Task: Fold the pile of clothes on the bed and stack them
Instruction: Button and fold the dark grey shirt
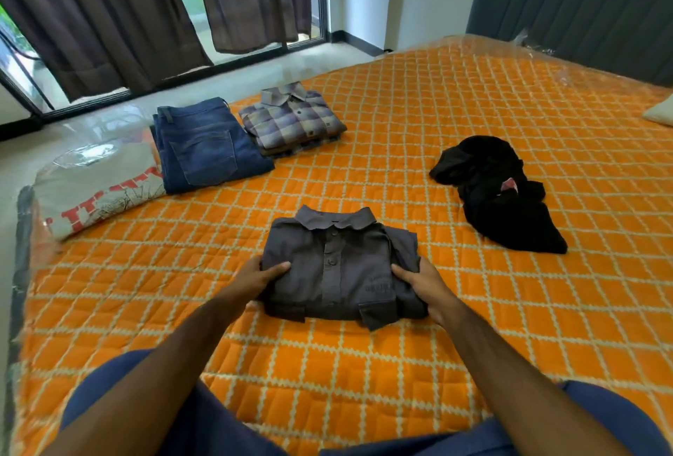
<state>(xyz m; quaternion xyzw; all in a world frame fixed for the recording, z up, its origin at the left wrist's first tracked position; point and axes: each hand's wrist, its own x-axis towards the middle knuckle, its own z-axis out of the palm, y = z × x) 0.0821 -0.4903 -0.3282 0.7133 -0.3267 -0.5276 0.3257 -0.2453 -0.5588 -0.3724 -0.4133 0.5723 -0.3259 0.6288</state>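
A folded grey shirt [338, 270] lies on the orange quilt [473, 310] of the bed, collar away from the person, button placket facing up. The left hand [255, 280] grips its left edge: the thumb lies on top of the cloth, pointing toward the placket, while the other fingers are hidden below or behind the edge. The right hand [422, 284] grips the right edge in the same way, thumb on top beside the small stitched mark, the remaining fingers tucked out of sight under the folded layers. The shirt sits between the two hands, its near corners sticking out past them toward the person. Whether it rests fully on the quilt or is slightly raised cannot be told.

Farther off to the left, folded jeans [207, 146] lie just beside a folded plaid shirt [291, 117], which rests on another folded garment. A folded grey tee [94, 186] with red print lies at the left edge of the bed, touching the jeans. To the right, well apart from the grey shirt, a black garment [499, 193] lies crumpled and unfolded. Dark curtains [102, 15] hang at the window beyond the bed.
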